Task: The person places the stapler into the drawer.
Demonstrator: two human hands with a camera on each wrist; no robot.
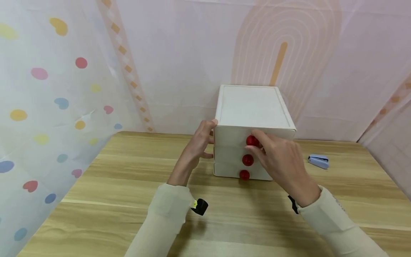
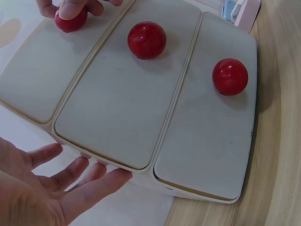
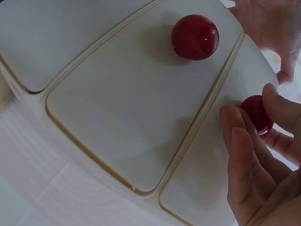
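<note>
Right hand (image 1: 282, 160) fingers pinch top knob (image 1: 252, 140); left hand (image 1: 199, 142) flat; only head view shows stapler (image 1: 319, 161).

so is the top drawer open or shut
Shut. The top drawer has its front flush with the two fronts below it. The right hand pinches its red knob; the left hand rests on the box's side.
</note>
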